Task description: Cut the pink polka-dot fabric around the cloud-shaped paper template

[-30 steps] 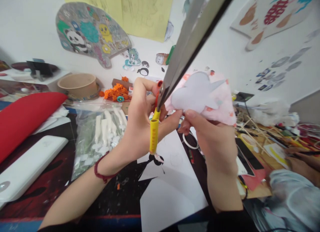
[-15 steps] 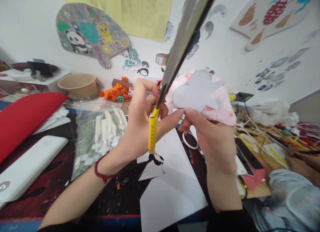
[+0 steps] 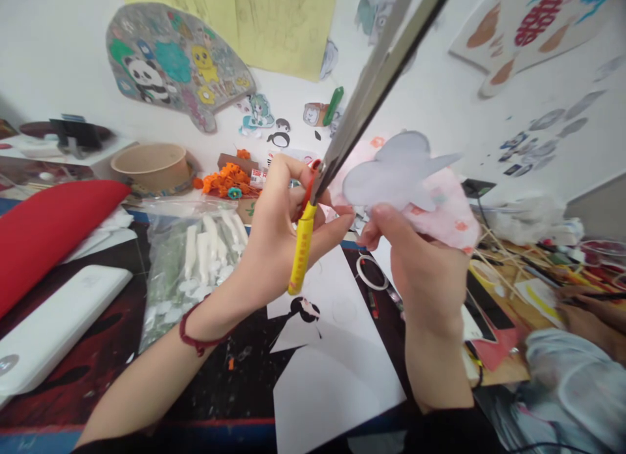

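The left hand (image 3: pixel 278 242) had scissors (image 3: pixel 362 111) hooked on its fingers, long blades pointing to the upper right. Just beside it, but apart, the right hand (image 3: pixel 426 265) pinched the grey cutout (image 3: pixel 386 173) right of the frame's middle. The cutout lay sideways, before pink paper (image 3: pixel 457 206), nearer the right hand.

A thin dark-red cord bracelet (image 3: pixel 196 343) was worn at the wrist of the left hand (image 3: pixel 276 248), left of the lower centre of the frame; a small knot with short loose ends could be seen on its lower side. Both arms were clothed in black: the left sleeve (image 3: pixel 128 445) was shown as a narrow strip along the bottom edge, the right sleeve (image 3: pixel 443 433) as a broader patch at lower right. The right hand (image 3: pixel 423 271) was ungloved.
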A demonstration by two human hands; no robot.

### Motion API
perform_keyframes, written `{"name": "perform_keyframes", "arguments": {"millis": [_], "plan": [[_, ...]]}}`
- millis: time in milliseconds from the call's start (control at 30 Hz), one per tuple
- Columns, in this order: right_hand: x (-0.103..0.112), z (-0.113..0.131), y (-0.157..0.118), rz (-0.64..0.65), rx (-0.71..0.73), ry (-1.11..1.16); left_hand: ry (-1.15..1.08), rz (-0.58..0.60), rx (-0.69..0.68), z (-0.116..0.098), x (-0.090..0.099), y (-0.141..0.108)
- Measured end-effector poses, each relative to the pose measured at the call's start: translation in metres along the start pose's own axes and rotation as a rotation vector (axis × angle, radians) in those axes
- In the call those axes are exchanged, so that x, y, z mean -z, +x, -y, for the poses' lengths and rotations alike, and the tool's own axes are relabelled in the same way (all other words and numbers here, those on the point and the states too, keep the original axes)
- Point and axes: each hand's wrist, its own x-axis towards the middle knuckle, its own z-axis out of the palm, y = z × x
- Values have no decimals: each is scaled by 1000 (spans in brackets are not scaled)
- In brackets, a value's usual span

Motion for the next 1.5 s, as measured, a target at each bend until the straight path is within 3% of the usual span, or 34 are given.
{"name": "perform_keyframes", "arguments": {"millis": [333, 567, 833, 1000, 1100, 1233, 1500], "plan": [[0, -1, 2, 22, -38, 67, 103, 16, 72, 8, 5, 3], [-2, -2, 1, 66, -207, 162, -82, -97, -93, 14, -9, -5], [-6, -1, -2, 64, -195, 139, -55, -207, -125, 12, -12, -11], [-6, -1, -1, 52, -206, 182, -103, -149, -158, 19, -14, -11], [-6, -3, 2, 41, -195, 163, -107, -116, -97, 21, -12, -8], [-4, -6, 4, 25, -197, 156, -93, -110, -7, 20, -6, -4], [-5, -7, 2, 53, -206, 166, -131, -135, -39, 9, -8, -4]]}}
